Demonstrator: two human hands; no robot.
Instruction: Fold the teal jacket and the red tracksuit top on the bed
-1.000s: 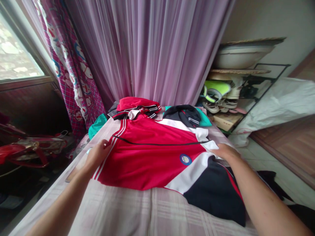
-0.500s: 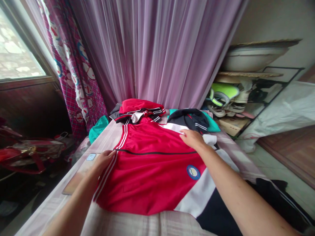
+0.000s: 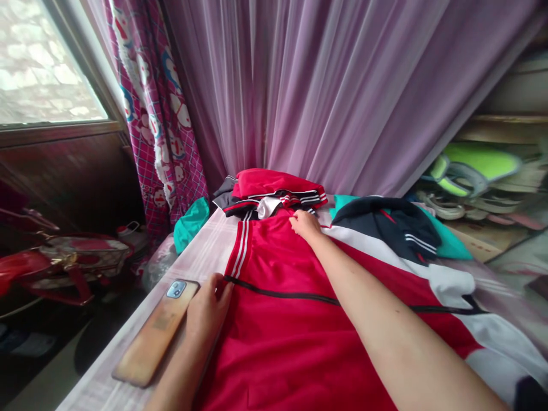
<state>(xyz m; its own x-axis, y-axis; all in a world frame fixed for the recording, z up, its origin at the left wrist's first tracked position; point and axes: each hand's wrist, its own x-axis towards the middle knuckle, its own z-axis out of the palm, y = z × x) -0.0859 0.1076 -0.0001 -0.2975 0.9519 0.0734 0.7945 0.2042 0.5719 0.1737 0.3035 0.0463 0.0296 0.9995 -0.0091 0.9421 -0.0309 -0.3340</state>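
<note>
A red, white and black jacket [image 3: 291, 337] lies spread flat on the bed, its dark zipper running across it and a striped ribbed hem at the left. With fingers closed, my left hand [image 3: 209, 302] pinches the hem edge at the zipper's end. My right hand [image 3: 305, 224] reaches to the jacket's far edge, thumb and fingers pinched on the red cloth. Just left of my left hand lies a phone [image 3: 158, 331], camera side up. My right forearm covers part of the jacket's middle.
Behind the jacket sit a pile of red and dark clothes [image 3: 278, 185] and a dark garment on teal cloth [image 3: 385, 225]. A teal bundle [image 3: 191, 224] rests at the bed's left edge. Purple curtains [image 3: 299, 85] hang behind; a shoe rack [image 3: 492, 182] stands at right.
My right hand has moved left along the jacket's far side to near the striped hem. My left hand stays by the zipper end. The view has shifted closer, uncovering more of the phone.
</note>
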